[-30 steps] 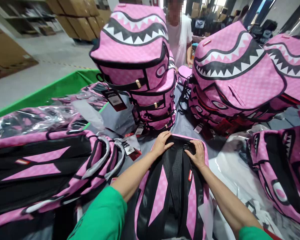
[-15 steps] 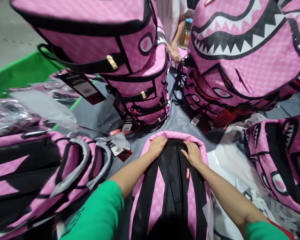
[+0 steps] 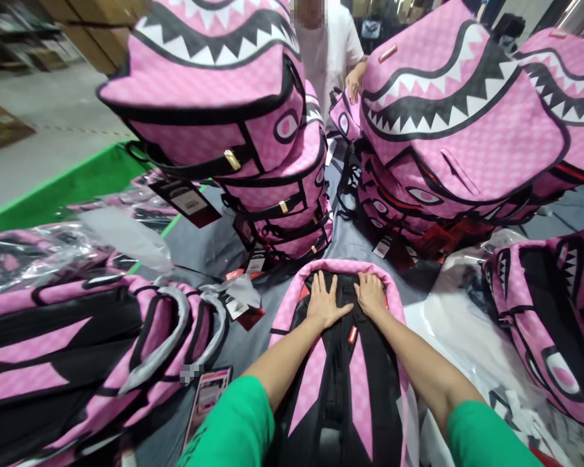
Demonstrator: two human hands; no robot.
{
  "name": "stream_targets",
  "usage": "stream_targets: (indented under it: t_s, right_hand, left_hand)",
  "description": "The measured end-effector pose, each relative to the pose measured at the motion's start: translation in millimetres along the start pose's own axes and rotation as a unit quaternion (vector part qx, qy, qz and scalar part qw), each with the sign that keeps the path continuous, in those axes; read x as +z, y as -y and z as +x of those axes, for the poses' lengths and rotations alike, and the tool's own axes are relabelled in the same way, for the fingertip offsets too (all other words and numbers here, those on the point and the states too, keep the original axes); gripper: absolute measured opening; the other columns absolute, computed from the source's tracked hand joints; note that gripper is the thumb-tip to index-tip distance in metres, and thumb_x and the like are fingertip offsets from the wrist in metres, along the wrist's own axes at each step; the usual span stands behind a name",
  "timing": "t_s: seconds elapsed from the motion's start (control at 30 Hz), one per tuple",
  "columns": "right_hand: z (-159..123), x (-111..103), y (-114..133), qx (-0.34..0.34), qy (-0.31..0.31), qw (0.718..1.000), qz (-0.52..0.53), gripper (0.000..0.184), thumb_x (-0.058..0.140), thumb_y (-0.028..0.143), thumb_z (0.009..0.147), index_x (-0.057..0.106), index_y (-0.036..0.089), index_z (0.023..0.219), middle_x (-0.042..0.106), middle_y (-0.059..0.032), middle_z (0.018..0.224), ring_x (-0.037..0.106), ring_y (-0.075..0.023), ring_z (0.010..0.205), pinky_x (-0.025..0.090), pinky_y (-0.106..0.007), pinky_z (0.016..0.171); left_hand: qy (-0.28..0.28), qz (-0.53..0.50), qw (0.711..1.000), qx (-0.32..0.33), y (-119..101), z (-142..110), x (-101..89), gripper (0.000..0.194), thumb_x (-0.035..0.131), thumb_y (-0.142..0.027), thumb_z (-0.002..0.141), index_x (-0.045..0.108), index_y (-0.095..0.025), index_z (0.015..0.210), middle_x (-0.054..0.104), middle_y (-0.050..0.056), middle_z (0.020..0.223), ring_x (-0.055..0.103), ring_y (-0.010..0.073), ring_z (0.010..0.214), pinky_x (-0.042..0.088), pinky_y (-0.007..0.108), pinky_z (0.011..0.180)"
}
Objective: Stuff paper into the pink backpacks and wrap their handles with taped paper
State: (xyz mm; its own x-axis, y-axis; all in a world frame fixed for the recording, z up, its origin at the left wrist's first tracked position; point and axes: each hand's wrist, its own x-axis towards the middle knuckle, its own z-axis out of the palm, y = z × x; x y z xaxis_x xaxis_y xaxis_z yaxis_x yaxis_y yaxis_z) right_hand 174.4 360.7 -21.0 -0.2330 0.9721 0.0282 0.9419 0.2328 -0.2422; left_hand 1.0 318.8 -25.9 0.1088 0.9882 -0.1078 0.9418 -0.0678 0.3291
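A pink and black backpack (image 3: 311, 383) lies in front of me with its black back panel and straps facing up. My left hand (image 3: 326, 301) rests flat on the upper part of that panel, fingers spread and thumb stretched out to the right. Beside it, just below the padded pink top rim, my right hand (image 3: 370, 295) has its fingers bent and pressed together on the black fabric at the bag's upper right. What lies under those fingertips is hidden. A small red label (image 3: 353, 335) shows on the panel below the hands.
Stacked pink shark-mouth backpacks stand at left (image 3: 199, 136) and right (image 3: 448, 130). More backpacks (image 3: 78, 363) lie at near left, by a phone (image 3: 207, 399). Plastic wrapping (image 3: 460, 292) and another backpack (image 3: 555, 337) are at right. A person (image 3: 333, 52) stands behind.
My left hand has moved off the top rim and now lies spread on the back panel. My right hand has shifted slightly. The view has tilted up, and a phone now shows at lower left.
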Motion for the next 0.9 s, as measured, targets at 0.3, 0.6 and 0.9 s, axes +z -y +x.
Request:
stream_targets:
  t_s: [0.3, 0.6, 0.9]
  right_hand:
    - [43, -59, -59, 0.025, 0.108, 0.994, -0.011, 0.033, 0.075, 0.010, 0.076, 0.068, 0.021, 0.106, 0.070, -0.0104, 0.115, 0.067, -0.0269, 0.104, 0.052, -0.033, 0.080]
    - [99, -52, -58, 0.010, 0.145, 0.989, 0.039, 0.020, 0.068, 0.033, 0.093, 0.066, 0.014, 0.092, 0.068, -0.0022, 0.090, 0.066, -0.0154, 0.081, 0.057, -0.034, 0.076]
    - [-189, -66, 79, -0.228, -0.017, 0.967, 0.110, 0.051, 0.043, 0.027, 0.096, 0.050, 0.038, 0.145, 0.060, 0.0013, 0.144, 0.045, -0.0247, 0.143, 0.029, -0.057, 0.125]
  left_hand:
    - [-0.064, -0.013, 0.997, -0.040, -6, 0, 7.3, 0.092, 0.061, -0.059, 0.086, 0.033, -0.005, 0.155, 0.022, 0.028, 0.164, 0.021, 0.0444, 0.152, 0.026, 0.058, 0.122]
    - [-0.077, -0.016, 0.997, 0.016, -3, 21, 9.0, 0.080, 0.056, -0.051, 0.091, 0.034, -0.007, 0.155, 0.027, 0.024, 0.164, 0.022, 0.0412, 0.153, 0.021, 0.059, 0.124]
    - [-0.047, -0.045, 0.998, -0.011, -6, 24, -1.4, 0.079, 0.049, -0.054, 0.096, 0.030, -0.008, 0.157, 0.019, 0.020, 0.168, 0.011, 0.0365, 0.156, 0.009, 0.055, 0.126]
